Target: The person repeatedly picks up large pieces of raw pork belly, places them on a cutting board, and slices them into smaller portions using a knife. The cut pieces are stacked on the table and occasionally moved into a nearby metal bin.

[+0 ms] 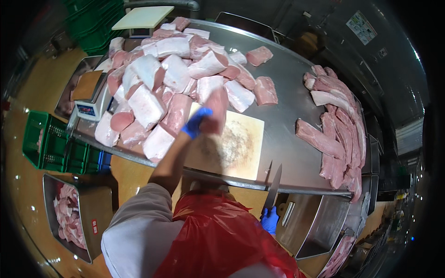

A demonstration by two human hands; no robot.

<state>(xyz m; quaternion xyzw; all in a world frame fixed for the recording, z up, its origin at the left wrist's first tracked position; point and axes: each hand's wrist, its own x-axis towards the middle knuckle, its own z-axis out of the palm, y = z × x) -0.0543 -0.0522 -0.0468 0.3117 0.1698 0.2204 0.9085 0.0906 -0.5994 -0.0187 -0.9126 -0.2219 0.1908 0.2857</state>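
My left hand, in a blue glove, closes on the side of a pork loin piece. That piece hangs over the far left part of a white cutting board, whose middle is stained dark. A heap of thick pork loin pieces with white fat lies just beyond and left of this hand. At the table's front edge, my right hand, also gloved in blue, is wrapped round the handle of a long knife. The blade points away from me, its tip over the metal table.
Long pork strips are piled at the table's right end. A scale stands at the left edge. Green crates and a metal bin of meat are at the left. A metal tub stands below the right front edge.
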